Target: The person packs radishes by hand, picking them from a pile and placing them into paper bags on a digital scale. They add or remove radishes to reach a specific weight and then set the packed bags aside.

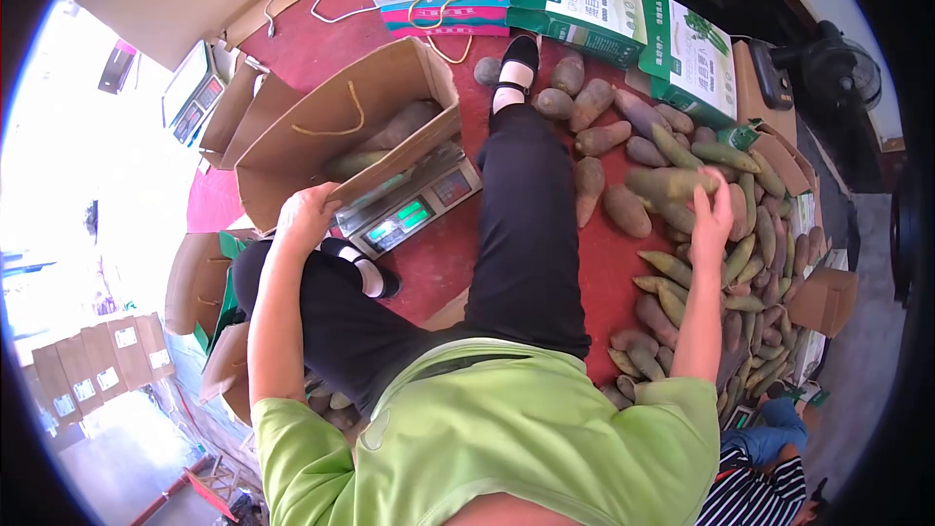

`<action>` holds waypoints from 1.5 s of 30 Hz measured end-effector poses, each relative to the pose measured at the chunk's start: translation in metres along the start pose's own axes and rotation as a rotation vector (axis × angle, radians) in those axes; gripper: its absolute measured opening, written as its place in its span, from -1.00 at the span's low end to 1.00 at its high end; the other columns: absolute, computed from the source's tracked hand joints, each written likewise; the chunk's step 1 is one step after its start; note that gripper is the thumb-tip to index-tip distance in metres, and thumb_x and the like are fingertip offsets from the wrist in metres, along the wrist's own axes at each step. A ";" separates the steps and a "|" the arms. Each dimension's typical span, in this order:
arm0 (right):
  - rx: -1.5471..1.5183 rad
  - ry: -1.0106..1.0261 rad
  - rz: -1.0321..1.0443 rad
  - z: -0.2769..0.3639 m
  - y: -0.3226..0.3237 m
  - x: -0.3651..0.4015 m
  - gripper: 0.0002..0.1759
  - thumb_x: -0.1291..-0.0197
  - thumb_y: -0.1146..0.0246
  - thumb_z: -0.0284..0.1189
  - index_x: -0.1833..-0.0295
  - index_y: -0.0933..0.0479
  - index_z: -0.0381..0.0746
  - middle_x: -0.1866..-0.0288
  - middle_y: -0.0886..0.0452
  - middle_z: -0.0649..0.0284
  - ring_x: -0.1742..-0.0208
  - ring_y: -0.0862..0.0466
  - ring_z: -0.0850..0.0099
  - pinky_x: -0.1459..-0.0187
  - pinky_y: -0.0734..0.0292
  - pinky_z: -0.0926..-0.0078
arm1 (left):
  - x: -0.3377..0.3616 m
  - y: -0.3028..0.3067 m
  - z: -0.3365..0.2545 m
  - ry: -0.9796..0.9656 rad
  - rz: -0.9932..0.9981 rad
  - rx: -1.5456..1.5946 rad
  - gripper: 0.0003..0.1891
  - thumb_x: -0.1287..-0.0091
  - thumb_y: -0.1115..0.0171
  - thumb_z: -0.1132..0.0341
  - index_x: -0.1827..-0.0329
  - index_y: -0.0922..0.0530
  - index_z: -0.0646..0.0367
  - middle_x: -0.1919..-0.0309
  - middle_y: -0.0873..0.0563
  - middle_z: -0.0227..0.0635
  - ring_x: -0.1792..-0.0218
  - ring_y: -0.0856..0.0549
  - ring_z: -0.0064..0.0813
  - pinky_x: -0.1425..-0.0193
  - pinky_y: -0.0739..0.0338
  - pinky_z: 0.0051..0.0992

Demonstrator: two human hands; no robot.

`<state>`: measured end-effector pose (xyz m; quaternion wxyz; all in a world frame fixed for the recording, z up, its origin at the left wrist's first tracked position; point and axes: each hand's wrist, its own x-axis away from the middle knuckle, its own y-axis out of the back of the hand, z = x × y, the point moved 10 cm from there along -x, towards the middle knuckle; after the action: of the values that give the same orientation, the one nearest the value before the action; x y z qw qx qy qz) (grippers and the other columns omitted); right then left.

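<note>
My left hand (308, 217) is closed on the near rim of an open cardboard box (292, 141) with a rope handle. Inside the box lie several radishes (404, 124), partly hidden by its wall. The box rests on a digital scale (409, 209) with a lit green display. My right hand (714, 209) grips one end of a green radish (667, 182), slightly blurred, over the pile. Around that hand spreads a heap of green radishes (665, 266) and reddish-brown, soil-covered ones (626, 211) on a red surface (614, 273).
Printed green-and-white cartons (584, 0) line the far side. A black fan (842, 68) stands at far right, and another scale (195, 93) at upper left. A co-worker in a striped shirt (755, 492) is at lower right. Stacked cartons (97, 360) stand at left.
</note>
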<state>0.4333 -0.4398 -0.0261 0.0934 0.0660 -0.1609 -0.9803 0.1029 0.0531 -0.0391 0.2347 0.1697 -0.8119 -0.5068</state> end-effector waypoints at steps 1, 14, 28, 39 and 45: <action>-0.091 0.052 0.021 0.031 -0.022 -0.006 -0.63 -0.28 -0.15 -0.55 -0.20 -0.42 -0.26 -0.12 -0.54 0.28 -0.06 -0.54 0.52 -0.02 -0.47 0.59 | 0.001 0.000 0.001 0.003 -0.004 0.002 -0.77 -0.20 -0.21 0.34 0.07 -0.63 0.09 0.30 -0.68 -0.01 0.17 -0.65 0.00 0.08 -0.51 -0.17; -0.588 0.305 0.567 0.222 -0.325 0.026 -0.72 -0.22 -0.22 -0.50 -0.05 -0.47 -0.27 0.12 -0.60 0.31 0.12 -0.59 0.55 0.11 -0.56 0.54 | 0.001 -0.006 -0.004 -0.058 0.023 -0.015 -0.77 -0.21 -0.19 0.31 0.08 -0.61 0.12 0.30 -0.67 0.02 0.17 -0.63 0.05 0.09 -0.50 -0.12; -0.285 0.050 0.225 0.043 -0.156 0.000 -0.75 -0.24 -0.23 -0.44 -0.01 -0.57 -0.28 0.14 -0.65 0.32 0.21 -0.57 0.64 0.19 -0.50 0.66 | -0.003 -0.013 -0.006 -0.071 0.054 0.174 -0.75 -0.24 -0.14 0.46 0.02 -0.57 0.26 0.29 -0.71 -0.04 0.23 -0.70 -0.15 0.11 -0.51 -0.33; 0.864 -0.508 0.694 -0.305 -0.008 0.291 -0.84 -0.07 -0.25 -0.40 0.25 -0.61 -0.23 0.24 -0.67 -0.02 0.16 -0.67 0.10 0.11 -0.53 0.24 | -0.006 -0.021 0.003 -0.084 0.037 0.141 -0.78 -0.30 -0.12 0.44 0.04 -0.56 0.31 0.31 -0.70 -0.07 0.27 -0.68 -0.28 0.10 -0.50 -0.38; 0.900 -0.757 0.706 -0.333 0.002 0.340 -0.84 -0.08 -0.24 -0.37 0.26 -0.62 -0.21 0.26 -0.66 -0.05 0.13 -0.66 0.07 0.07 -0.55 0.15 | -0.006 -0.022 0.001 -0.100 0.036 0.138 -0.79 -0.33 -0.11 0.44 0.04 -0.54 0.35 0.32 -0.69 -0.05 0.30 -0.67 -0.28 0.13 -0.50 -0.39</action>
<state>0.1559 -0.6124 -0.3722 0.3081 -0.3052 -0.5859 -0.6845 0.1081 0.0480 -0.0603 0.1905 0.1454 -0.8585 -0.4533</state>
